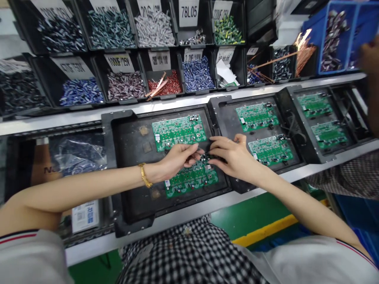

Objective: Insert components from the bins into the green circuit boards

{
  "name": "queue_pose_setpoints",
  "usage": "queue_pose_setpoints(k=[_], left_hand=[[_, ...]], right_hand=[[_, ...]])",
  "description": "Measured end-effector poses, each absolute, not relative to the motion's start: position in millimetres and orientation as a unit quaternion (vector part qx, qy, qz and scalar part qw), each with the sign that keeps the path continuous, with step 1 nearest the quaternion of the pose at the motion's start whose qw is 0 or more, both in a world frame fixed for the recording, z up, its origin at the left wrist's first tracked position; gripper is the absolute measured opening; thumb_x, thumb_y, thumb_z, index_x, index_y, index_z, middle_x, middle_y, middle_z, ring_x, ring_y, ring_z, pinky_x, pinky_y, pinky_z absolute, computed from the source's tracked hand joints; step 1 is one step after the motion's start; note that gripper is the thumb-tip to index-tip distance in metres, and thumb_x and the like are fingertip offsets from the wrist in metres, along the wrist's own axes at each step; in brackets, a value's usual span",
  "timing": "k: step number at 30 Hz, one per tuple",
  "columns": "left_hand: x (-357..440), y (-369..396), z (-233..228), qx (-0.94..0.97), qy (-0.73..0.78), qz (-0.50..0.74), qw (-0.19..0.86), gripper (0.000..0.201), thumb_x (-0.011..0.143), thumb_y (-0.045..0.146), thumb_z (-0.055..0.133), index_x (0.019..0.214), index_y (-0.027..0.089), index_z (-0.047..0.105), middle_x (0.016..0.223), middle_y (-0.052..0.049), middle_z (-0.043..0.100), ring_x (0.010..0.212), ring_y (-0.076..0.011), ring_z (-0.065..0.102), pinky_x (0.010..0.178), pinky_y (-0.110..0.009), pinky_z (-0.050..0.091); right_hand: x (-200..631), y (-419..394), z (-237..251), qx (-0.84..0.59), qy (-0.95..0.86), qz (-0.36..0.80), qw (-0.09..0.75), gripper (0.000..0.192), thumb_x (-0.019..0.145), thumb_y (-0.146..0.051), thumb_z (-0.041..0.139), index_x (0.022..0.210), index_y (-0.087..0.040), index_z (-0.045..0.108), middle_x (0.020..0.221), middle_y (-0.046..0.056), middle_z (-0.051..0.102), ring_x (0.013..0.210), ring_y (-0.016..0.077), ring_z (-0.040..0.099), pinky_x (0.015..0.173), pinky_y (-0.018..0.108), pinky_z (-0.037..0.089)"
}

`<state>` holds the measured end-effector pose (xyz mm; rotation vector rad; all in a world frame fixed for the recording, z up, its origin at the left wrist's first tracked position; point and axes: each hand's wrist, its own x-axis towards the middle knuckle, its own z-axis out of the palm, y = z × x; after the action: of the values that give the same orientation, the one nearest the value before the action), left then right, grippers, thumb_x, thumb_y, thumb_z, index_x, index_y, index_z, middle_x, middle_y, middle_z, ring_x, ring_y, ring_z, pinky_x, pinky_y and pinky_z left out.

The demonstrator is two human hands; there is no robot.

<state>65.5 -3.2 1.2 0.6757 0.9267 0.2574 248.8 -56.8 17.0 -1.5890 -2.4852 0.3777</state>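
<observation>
Both hands met over the near green board in the black tray. The left hand and right hand pinched small parts with fingers together.

Beyond my long grey metal conveyor rail stand two tiers of labelled black plastic parts bins — a blue plastic crate at the right end. Below me — glossy green floor with a yellow painted stripe.
</observation>
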Motion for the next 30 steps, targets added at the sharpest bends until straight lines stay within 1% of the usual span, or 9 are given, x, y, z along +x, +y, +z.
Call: queue_pose_setpoints(k=[3,7,11,12,14,16,20,27,30], left_hand=[[65,-4,4,0.334,0.401,0.121,0.845,0.033,0.091,0.031,0.052,0.066,0.009,0.057,0.061,-0.001,0.049,0.046,-0.003,0.033,0.044,-0.02,0.018],[68,46,7,0.457,0.387,0.126,0.79,0.039,0.093,0.042,0.045,0.077,0.011,0.061,0.069,-0.006,0.057,0.049,-0.0074,0.037,0.047,-0.023,0.023],[73,169,13,0.713,0.458,0.364,0.386,0.021,0.095,0.023,0.042,0.106,0.015,0.058,0.109,-0.004,0.058,0.087,-0.0134,0.045,0.084,-0.027,0.035],[74,201,14,0.752,0.467,0.373,0.278,0.022,0.093,0.018,0.044,0.113,0.015,0.055,0.121,-0.003,0.052,0.1,-0.0145,0.04,0.097,-0.03,0.026],[74,253,14,0.77,0.476,0.346,0.245,0.013,0.087,0.017,0.056,0.098,0.013,0.059,0.115,-0.004,0.053,0.111,-0.0179,0.029,0.107,-0.037,0.006],[72,287,12,0.786,0.476,0.294,0.264,0.009,0.081,0.019,0.065,0.078,0.013,0.059,0.096,-0.003,0.054,0.109,-0.0184,0.026,0.107,-0.039,-0.006],[67,306,9,0.788,0.451,0.251,0.335,0.029,0.075,0.02,0.074,0.062,0.016,0.048,0.071,0.001,0.039,0.094,-0.0147,0.029,0.106,-0.03,-0.008],[72,296,23,0.717,0.43,0.363,0.412,0.033,0.073,-0.005,0.067,0.066,0.016,0.043,0.093,0.001,0.042,0.088,-0.0116,0.031,0.099,-0.017,0.007],[84,300,27,0.619,0.424,0.429,0.503,0.022,0.089,0.008,0.054,0.075,0.019,0.042,0.086,0.003,0.043,0.082,-0.0096,0.033,0.09,-0.015,0.02]], right_hand=[[240,-47,27,-0.551,-0.796,0.168,0.187,0.013,0.088,-0.026,0.054,0.091,-0.02,0.065,0.096,0.001,0.071,0.091,0.0162,0.063,0.076,0.034,0.022],[244,-14,31,-0.55,-0.795,0.162,0.198,0.013,0.087,-0.024,0.05,0.083,-0.02,0.062,0.085,-0.001,0.07,0.075,0.0132,0.061,0.073,0.033,0.025],[265,34,21,-0.558,-0.816,0.084,0.123,0.021,0.088,-0.026,0.045,0.078,-0.018,0.061,0.086,0.004,0.068,0.081,0.0184,0.058,0.072,0.035,0.022],[268,45,17,-0.546,-0.827,0.085,0.1,0.021,0.088,-0.025,0.044,0.078,-0.018,0.061,0.087,0.005,0.067,0.084,0.0196,0.058,0.073,0.035,0.022],[272,62,9,-0.519,-0.847,0.1,0.064,0.02,0.087,-0.023,0.044,0.078,-0.017,0.061,0.091,0.006,0.066,0.09,0.021,0.056,0.073,0.035,0.021],[272,71,2,-0.501,-0.856,0.119,0.039,0.018,0.086,-0.02,0.044,0.076,-0.016,0.059,0.094,0.006,0.064,0.092,0.0213,0.055,0.074,0.035,0.02],[270,75,-7,-0.498,-0.856,0.139,0.021,0.016,0.083,-0.018,0.045,0.073,-0.015,0.057,0.095,0.007,0.061,0.094,0.022,0.051,0.074,0.034,0.018],[271,75,-9,-0.501,-0.85,0.159,0.021,0.015,0.082,-0.019,0.045,0.071,-0.015,0.054,0.094,0.007,0.059,0.095,0.0217,0.049,0.072,0.033,0.017],[271,76,-9,-0.502,-0.85,0.16,0.025,0.013,0.081,-0.019,0.046,0.071,-0.015,0.054,0.094,0.007,0.058,0.094,0.0217,0.049,0.072,0.033,0.016]])
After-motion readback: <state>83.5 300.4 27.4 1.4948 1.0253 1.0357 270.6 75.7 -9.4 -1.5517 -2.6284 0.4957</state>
